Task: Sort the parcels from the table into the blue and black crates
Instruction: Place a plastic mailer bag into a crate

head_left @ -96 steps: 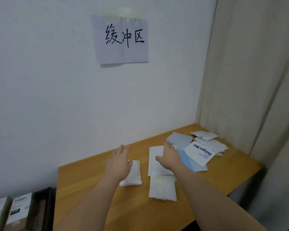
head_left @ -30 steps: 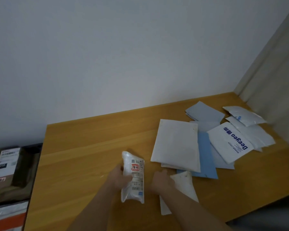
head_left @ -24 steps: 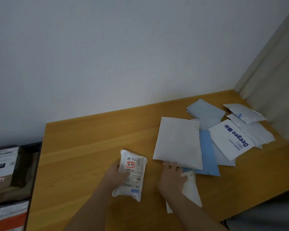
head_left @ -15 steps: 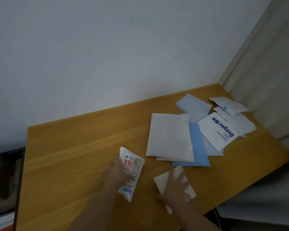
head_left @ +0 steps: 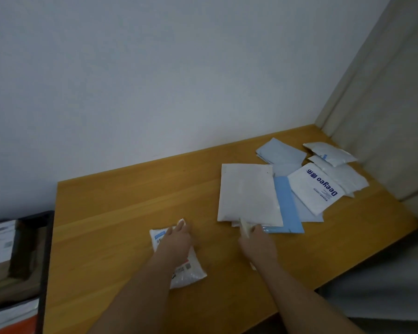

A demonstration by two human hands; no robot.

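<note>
My left hand [head_left: 176, 242] lies over a small white labelled parcel [head_left: 190, 273] on the wooden table [head_left: 111, 213] and grips it; the parcel's corners show beyond my fingertips and beside my wrist. My right hand [head_left: 257, 243] pinches a thin white parcel [head_left: 244, 228], whose edge sticks up in front of my fingers, while the rest is hidden under the hand. Just beyond lie a large white envelope [head_left: 249, 194], a blue envelope [head_left: 288, 208], a white "Deeyeo" parcel [head_left: 315, 189], a pale blue parcel [head_left: 280, 153] and a white pouch [head_left: 329, 154].
A black crate [head_left: 46, 249] stands left of the table, holding cardboard boxes [head_left: 0, 251] and a grey-and-orange bag [head_left: 12, 319]. A white wall runs behind the table. A beige curtain [head_left: 381, 116] hangs at the right.
The small labelled parcel has been turned round under my left hand and lies flatter on the table. My right hand has slid forward to the large envelope's near edge, lifting the thin parcel's edge.
</note>
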